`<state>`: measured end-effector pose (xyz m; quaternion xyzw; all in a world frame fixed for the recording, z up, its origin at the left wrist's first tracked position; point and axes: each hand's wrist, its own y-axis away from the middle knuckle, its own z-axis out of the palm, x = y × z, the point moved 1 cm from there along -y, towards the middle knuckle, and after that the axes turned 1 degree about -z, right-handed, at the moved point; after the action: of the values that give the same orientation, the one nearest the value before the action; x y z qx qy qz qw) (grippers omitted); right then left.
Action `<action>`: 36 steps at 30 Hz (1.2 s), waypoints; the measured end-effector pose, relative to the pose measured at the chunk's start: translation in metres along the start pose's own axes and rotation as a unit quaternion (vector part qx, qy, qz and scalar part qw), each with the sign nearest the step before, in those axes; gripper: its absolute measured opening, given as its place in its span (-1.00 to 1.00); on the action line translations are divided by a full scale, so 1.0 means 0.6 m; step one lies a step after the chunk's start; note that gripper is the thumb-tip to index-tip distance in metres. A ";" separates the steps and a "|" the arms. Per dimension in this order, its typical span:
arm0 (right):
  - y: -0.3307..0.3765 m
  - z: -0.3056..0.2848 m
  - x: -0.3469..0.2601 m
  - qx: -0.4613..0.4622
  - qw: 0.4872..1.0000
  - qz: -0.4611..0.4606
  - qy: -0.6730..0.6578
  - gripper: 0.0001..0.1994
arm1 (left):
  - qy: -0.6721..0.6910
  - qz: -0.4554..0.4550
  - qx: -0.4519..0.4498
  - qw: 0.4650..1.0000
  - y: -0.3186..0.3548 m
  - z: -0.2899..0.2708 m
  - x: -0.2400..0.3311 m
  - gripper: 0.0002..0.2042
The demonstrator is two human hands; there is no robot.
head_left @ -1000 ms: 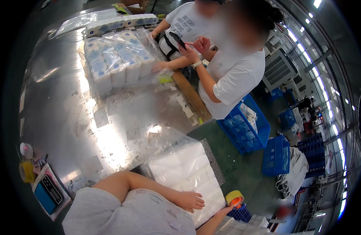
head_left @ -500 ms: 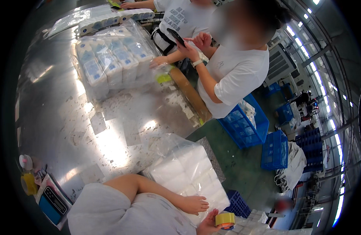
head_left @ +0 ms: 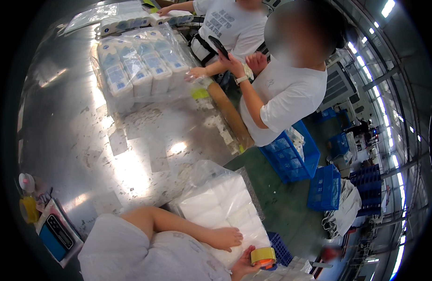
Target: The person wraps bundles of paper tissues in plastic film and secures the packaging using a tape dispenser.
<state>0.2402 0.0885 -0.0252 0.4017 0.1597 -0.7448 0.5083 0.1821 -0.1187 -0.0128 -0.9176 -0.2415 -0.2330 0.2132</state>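
A clear plastic bag (head_left: 190, 180) wraps several white, soft-looking bundles (head_left: 220, 199) by the table's near right edge. Fingers stretched out, my left hand (head_left: 229, 238) lies on the near side of this package. My right hand (head_left: 244, 266), low in the picture, grips a roll of yellow packing tape (head_left: 263, 255) with an orange inside, close beside the package. Part of the right hand's grip is hidden behind the roll.
On the metal table (head_left: 61, 126) lies another bagged bundle of printed white packs (head_left: 136, 70). Two co-workers stand across; one holds a phone (head_left: 218, 47). Blue crates (head_left: 295, 157) sit on the floor. A scale-like device (head_left: 59, 236) and yellow tape (head_left: 29, 209) are at left.
My left hand has slid slightly up the package, fingers flatter. My right hand and the tape have shifted a little left and up. A co-worker's free hand has drawn away from the phone.
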 end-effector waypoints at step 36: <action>0.015 0.021 0.019 0.037 0.986 -0.076 0.143 -0.43 | 0.046 -0.301 0.165 0.938 0.050 -0.122 -0.066 -0.83</action>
<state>0.2411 0.0694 -0.0246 0.5096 0.2333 -0.7215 0.4067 0.1439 -0.1932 0.0161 -0.7421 -0.5314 -0.2854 0.2924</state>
